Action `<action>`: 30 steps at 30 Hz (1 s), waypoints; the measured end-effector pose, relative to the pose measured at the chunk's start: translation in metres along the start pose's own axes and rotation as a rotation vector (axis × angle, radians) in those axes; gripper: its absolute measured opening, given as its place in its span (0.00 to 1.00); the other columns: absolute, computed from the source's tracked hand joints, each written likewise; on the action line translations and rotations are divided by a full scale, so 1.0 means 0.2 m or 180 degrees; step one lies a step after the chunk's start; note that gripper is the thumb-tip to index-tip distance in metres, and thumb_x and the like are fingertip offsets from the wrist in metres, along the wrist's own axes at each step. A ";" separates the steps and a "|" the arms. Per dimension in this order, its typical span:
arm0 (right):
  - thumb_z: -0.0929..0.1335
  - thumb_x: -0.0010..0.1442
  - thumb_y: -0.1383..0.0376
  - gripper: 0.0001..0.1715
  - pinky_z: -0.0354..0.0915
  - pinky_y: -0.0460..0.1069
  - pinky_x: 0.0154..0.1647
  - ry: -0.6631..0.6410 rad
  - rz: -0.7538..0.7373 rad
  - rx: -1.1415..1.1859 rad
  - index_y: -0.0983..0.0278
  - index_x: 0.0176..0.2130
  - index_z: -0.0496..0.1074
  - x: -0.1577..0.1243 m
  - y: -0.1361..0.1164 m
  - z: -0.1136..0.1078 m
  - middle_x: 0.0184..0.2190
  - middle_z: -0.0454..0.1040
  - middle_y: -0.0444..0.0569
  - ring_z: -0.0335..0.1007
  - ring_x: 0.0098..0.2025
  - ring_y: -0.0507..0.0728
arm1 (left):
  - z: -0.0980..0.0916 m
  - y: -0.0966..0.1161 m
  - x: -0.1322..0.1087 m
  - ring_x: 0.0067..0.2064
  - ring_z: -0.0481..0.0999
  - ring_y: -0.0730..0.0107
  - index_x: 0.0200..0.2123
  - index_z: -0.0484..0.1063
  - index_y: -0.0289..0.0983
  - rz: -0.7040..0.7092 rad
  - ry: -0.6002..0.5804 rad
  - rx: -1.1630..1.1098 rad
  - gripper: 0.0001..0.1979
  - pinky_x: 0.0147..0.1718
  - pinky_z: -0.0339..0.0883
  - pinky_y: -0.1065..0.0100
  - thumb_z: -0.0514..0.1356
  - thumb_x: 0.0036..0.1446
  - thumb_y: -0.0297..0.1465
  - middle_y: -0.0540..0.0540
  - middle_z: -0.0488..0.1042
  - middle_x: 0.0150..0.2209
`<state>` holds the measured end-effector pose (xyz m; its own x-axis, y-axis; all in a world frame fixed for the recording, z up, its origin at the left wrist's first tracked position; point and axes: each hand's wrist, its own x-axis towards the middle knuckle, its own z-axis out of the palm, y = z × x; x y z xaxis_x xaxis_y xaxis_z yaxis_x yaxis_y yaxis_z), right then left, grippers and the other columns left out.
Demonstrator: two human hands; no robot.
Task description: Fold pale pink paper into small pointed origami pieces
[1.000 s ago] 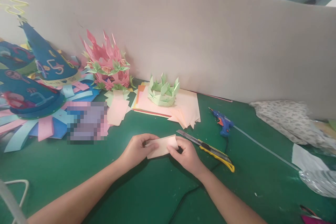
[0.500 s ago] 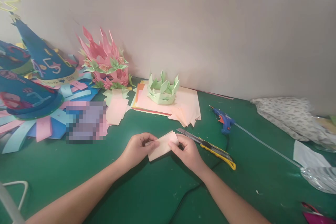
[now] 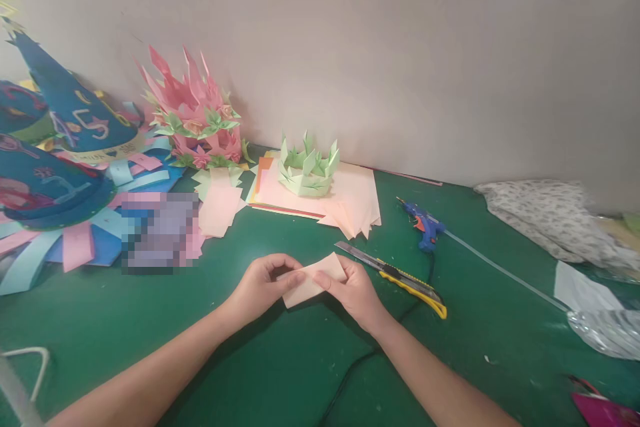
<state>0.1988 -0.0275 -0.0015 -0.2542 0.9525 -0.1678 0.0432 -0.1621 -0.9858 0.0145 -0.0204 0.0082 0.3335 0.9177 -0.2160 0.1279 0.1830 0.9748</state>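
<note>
Soft, diffuse light evenly covers the pale green folded-paper crown [image 3: 309, 177]; above it, a faint glare whitens the top of the smooth grey-beige wall [image 3: 420, 73]. In front of the crown, the pale peach rectangle of folded paper [image 3: 307, 287] looks washed out, and a soft-edged shadow darkens the glossy green tabletop [image 3: 280, 373] below the bare left forearm [image 3: 165, 350]. Right of the crown, crinkled clear plastic [image 3: 607, 333] catches highlights. Far left, lettering on the tall blue cone hat [image 3: 65, 90] smears, with wide-angle stretching; coarse pixel blocks [image 3: 163, 233] hide a nearer patch.
</note>
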 end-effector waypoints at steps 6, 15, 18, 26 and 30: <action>0.69 0.51 0.57 0.15 0.63 0.46 0.30 0.0129 0.0007 -0.0125 0.67 0.33 0.71 0.01 0.02 0.00 0.27 0.72 0.46 0.66 0.28 0.52 | 0.00 0.00 -0.01 0.28 0.67 0.75 0.32 0.72 0.36 0.0210 0.0066 0.0430 0.10 0.27 0.61 0.74 0.59 0.52 0.38 0.49 0.72 0.29; 0.69 0.51 0.57 0.14 0.61 0.44 0.28 0.0184 -0.0014 -0.0337 0.67 0.29 0.69 0.01 0.00 0.01 0.24 0.70 0.43 0.64 0.27 0.51 | -0.01 -0.04 0.00 0.30 0.68 0.74 0.33 0.71 0.37 0.0346 0.0158 0.0555 0.09 0.28 0.62 0.73 0.59 0.52 0.36 0.49 0.71 0.29; 0.69 0.51 0.57 0.14 0.62 0.44 0.29 0.0167 -0.0022 -0.0339 0.67 0.30 0.69 0.01 0.00 0.01 0.25 0.70 0.43 0.64 0.27 0.51 | -0.01 -0.05 0.00 0.31 0.69 0.73 0.38 0.69 0.38 0.0394 0.0206 0.0453 0.11 0.29 0.64 0.73 0.60 0.51 0.35 0.49 0.70 0.30; 0.69 0.50 0.55 0.16 0.61 0.45 0.27 0.0255 -0.0101 -0.0332 0.67 0.28 0.68 0.01 0.03 0.01 0.23 0.69 0.43 0.63 0.25 0.50 | 0.00 -0.04 -0.01 0.34 0.69 0.73 0.39 0.66 0.39 0.0472 0.0315 0.0431 0.12 0.32 0.65 0.72 0.60 0.51 0.34 0.50 0.68 0.31; 0.70 0.48 0.54 0.17 0.61 0.45 0.26 0.0356 -0.0104 -0.0414 0.66 0.28 0.68 0.01 0.02 0.01 0.23 0.69 0.43 0.62 0.25 0.51 | 0.00 -0.03 -0.01 0.34 0.69 0.72 0.39 0.65 0.39 0.0476 0.0319 0.0461 0.12 0.32 0.65 0.71 0.60 0.51 0.34 0.49 0.69 0.31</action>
<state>0.1963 -0.0274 -0.0066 -0.1486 0.9806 -0.1275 0.1632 -0.1029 -0.9812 0.0132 -0.0240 0.0036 0.2652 0.9626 -0.0561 0.2193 -0.0035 0.9757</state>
